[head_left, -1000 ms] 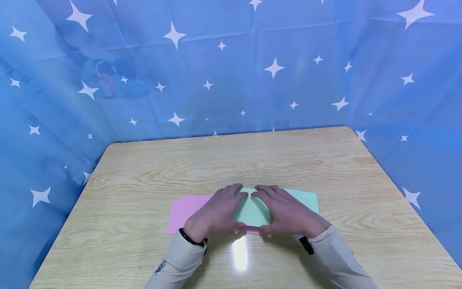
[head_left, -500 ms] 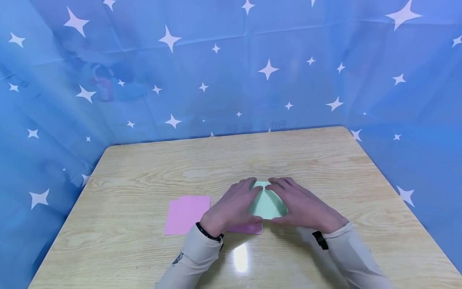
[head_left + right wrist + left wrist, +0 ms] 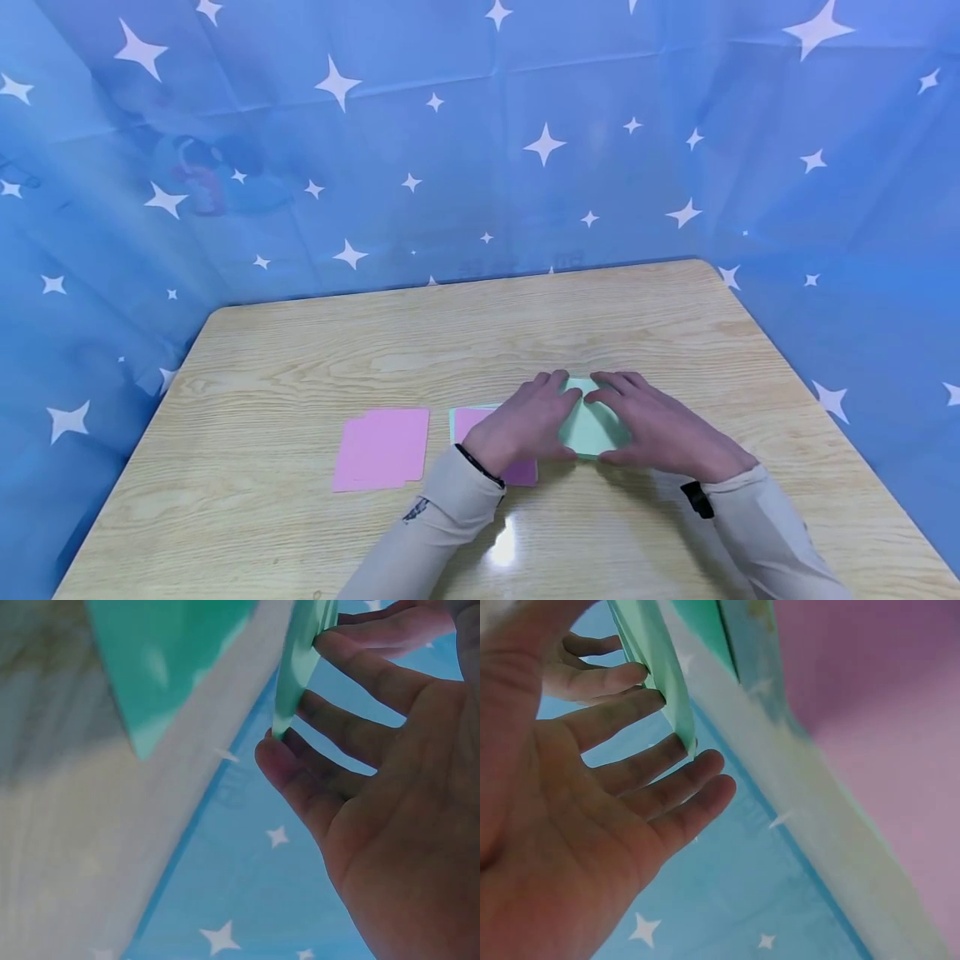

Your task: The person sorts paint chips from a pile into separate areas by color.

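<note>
- The green sheet (image 3: pixel 591 423) sits between the two hands, and everything else is placed from it.
- The left hand (image 3: pixel 528 423) is at its left side and the right hand (image 3: pixel 670 423) at its right side; neither is nearer, since both meet it.
- Both hands' fingers are bent round it, grasping: fingertips by its far edge, thumbs by its near edge, palms turned inward.
- Its far and near edges run roughly left to right across the bench (image 3: pixel 360 367); the hands cover its sides, so which way its long axis runs cannot be told.
- It appears lifted clear of the bench, judging by the wrist views, though by how much is unclear.
- A second green piece (image 3: pixel 169 667) shows beyond it in the right wrist view; whether that lies on the bench cannot be told.
- To its left, partly behind the left hand, lies a pink sheet (image 3: pixel 470 419) with a green edge (image 3: pixel 452 425) peeping out.
- Farther left of it, well apart, lie overlapping pink sheets (image 3: pixel 382 450).
</note>
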A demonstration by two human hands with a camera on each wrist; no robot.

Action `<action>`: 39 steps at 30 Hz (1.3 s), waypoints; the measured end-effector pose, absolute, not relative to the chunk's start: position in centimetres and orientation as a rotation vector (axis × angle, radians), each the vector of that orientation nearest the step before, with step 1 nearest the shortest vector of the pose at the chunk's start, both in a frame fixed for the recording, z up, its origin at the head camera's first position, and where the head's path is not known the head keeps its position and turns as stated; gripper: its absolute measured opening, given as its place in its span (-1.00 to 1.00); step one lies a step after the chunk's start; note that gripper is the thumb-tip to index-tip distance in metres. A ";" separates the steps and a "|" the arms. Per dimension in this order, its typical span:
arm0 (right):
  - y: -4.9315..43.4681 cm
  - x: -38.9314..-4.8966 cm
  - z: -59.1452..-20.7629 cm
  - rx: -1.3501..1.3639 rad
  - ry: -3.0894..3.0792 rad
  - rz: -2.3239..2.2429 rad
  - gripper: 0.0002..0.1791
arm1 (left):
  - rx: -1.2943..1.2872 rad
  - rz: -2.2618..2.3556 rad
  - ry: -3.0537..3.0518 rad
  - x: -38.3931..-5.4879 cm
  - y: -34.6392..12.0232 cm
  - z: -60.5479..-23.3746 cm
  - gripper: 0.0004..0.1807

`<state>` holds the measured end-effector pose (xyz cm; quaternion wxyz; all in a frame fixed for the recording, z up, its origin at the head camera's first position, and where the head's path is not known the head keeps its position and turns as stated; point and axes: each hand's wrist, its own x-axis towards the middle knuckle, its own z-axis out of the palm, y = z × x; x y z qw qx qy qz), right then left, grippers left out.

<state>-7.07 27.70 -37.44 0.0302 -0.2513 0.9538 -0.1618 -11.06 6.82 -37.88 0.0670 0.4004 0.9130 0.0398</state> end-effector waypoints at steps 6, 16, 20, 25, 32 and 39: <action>28.3 -7.2 -38.7 -0.722 2.894 -0.532 -0.28 | 1.194 0.008 2.725 -11.4 8.3 -38.7 -0.26; 28.7 -7.5 -39.8 -0.688 2.851 -0.558 -0.30 | 1.149 -0.003 2.687 -11.6 8.8 -39.4 -0.27; 28.7 -7.7 -39.9 -0.692 2.837 -0.555 -0.30 | 1.118 0.073 2.662 -11.7 8.6 -39.5 -0.30; 28.5 -7.6 -40.0 -0.682 2.840 -0.542 -0.26 | 1.118 0.098 2.652 -11.8 8.3 -39.7 -0.29; 27.5 -7.2 -39.5 -0.701 2.900 -0.527 -0.16 | 1.061 0.143 2.661 -11.4 6.2 -39.0 -0.09; 26.0 -6.9 -38.6 -0.728 2.924 -0.531 -0.05 | 0.932 0.299 2.664 -10.8 2.6 -37.6 0.04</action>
